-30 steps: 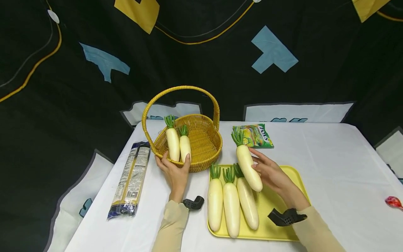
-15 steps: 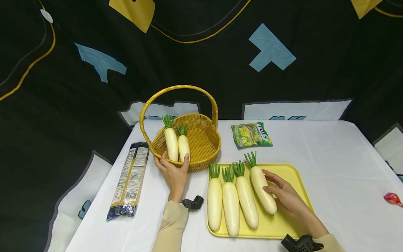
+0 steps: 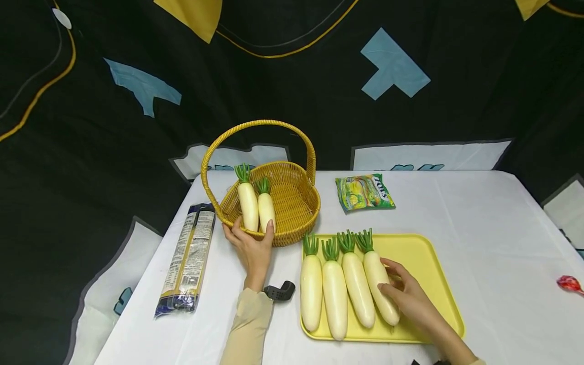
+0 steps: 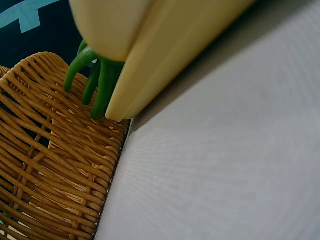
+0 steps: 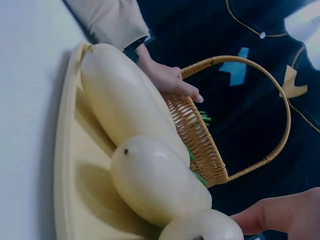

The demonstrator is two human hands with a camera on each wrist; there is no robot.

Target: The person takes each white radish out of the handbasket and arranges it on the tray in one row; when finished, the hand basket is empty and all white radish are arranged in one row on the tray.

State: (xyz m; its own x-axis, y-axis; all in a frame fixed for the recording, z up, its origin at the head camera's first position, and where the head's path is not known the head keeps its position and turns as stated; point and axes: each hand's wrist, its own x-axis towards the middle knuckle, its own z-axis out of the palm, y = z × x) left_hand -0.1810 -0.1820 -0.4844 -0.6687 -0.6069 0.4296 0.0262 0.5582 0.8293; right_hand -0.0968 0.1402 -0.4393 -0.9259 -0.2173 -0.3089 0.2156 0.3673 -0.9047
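Note:
My right hand holds a white radish with green stems between thumb and fingers, low over the yellow tray. Three more white radishes lie side by side to its left, the closest being a radish. With its thumb over the rim, my left hand grips the front of a wicker basket. Inside lean a larger radish and a smaller radish. The left wrist view shows the basket beside the tray edge; my left hand is out of that view.
A long plastic packet with dark blue ends lies left of the basket. Behind the tray is a green candy bag, and a red lollipop lies far right. The basket's tall handle arches above it. White cloth covers the table.
My right hand has brought its radish rightward and down from above the tray to the right end of the row, nearly parallel with the others. The left hand has stayed on the basket rim.

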